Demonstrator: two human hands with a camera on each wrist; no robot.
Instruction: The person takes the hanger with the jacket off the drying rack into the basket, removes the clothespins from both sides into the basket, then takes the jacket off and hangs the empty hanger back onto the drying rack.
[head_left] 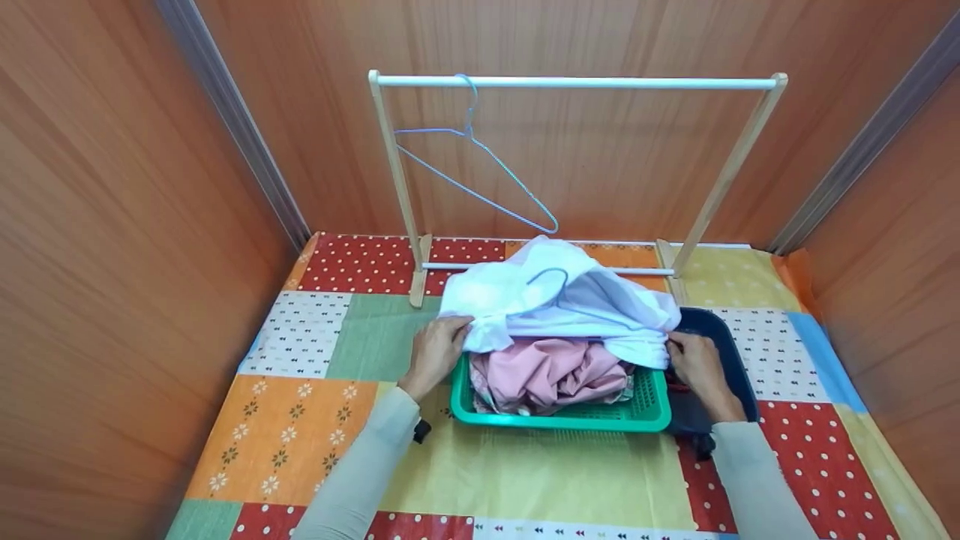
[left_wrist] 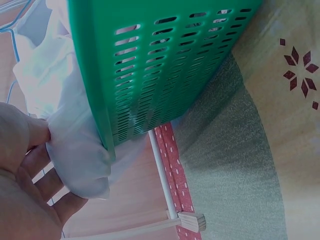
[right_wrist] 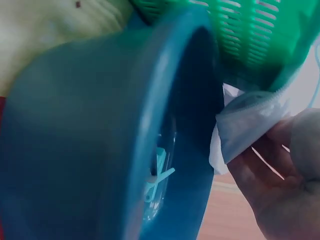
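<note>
A white garment [head_left: 487,289] is spread over the back of a green basket [head_left: 555,424], with a blue wire hanger [head_left: 565,281] lying at its middle, hook up. My left hand [head_left: 435,352] pinches the garment's left edge beside the basket rim. Its fingers [left_wrist: 50,182] lie behind the cloth in the left wrist view. On the other side my right hand [head_left: 701,371] holds the right edge between thumb and fingers, above a dark blue basin [head_left: 739,367]. Crumpled pink cloth [head_left: 551,371] fills the basket in front of the white garment.
A small drying rack [head_left: 585,82] stands behind the basket, with another blue wire hanger [head_left: 517,176] hooked on its top bar. Light-blue clothespins [right_wrist: 159,176] sit inside the basin. Wooden panels [head_left: 112,247] enclose the patchwork-covered table [head_left: 300,435] on three sides.
</note>
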